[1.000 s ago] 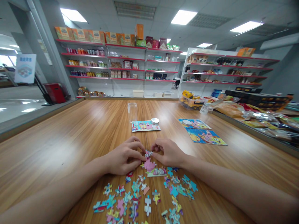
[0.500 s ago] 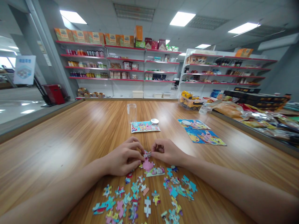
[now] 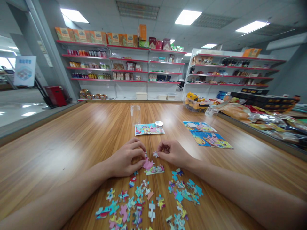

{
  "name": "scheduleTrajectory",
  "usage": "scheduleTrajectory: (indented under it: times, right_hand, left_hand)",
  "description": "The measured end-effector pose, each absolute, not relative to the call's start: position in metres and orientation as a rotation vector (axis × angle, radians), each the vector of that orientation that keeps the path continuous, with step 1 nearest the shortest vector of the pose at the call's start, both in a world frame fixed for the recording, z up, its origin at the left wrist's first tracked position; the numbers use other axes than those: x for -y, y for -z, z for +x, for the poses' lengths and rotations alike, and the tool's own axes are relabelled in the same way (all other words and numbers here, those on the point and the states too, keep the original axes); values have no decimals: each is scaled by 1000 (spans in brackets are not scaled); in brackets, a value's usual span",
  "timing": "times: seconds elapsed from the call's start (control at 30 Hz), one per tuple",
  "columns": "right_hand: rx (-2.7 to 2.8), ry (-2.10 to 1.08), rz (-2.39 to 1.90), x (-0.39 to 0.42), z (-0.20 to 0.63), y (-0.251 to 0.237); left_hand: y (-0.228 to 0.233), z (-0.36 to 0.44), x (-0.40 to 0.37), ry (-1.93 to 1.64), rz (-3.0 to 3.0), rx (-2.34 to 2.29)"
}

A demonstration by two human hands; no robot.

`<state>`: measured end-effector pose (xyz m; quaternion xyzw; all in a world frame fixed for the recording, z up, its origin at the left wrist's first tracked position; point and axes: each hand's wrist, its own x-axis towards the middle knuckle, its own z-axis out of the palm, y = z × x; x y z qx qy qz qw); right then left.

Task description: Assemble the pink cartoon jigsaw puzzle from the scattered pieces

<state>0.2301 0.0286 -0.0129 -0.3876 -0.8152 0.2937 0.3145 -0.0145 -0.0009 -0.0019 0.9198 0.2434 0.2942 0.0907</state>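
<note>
A small joined patch of jigsaw puzzle, pink with a pale green strip (image 3: 155, 170), lies on the wooden table between my hands. My left hand (image 3: 128, 158) rests at its left side, thumb and fingers closed on the edge of the joined pieces (image 3: 148, 164). In my right hand (image 3: 174, 154) a small pale puzzle piece (image 3: 155, 154) is pinched between thumb and forefinger, just right of the patch and apart from it. Many loose puzzle pieces (image 3: 138, 191) are scattered nearer to me, a white one (image 3: 151, 210) among them.
Beyond my hands lies a cartoon picture card (image 3: 146, 129) with a round lid (image 3: 159, 124) on it. Behind it stands a clear jar (image 3: 135, 115). Two blue picture sheets (image 3: 212, 139) lie to the right. Farther back are a bin of yellow toys (image 3: 195, 103) and packaged snacks (image 3: 266, 119).
The joined patch has slid slightly left and away from me with my left hand. A gap has opened between it and the piece in my right hand.
</note>
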Motion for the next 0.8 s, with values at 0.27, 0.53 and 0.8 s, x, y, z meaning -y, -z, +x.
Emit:
scheduleTrajectory:
  times: [0.27,0.53,0.8]
  right_hand:
    - [2185,-566,-1113,-28,230,16]
    - [2212,-471,-1076,-28,231,16]
    - [2321,-592,-685,-15,231,5]
  left_hand:
    - [2,-15,3,-744,2772,-664]
    - [-1,-14,4,-778,2731,-623]
    - [-5,-13,7,-759,2720,-593]
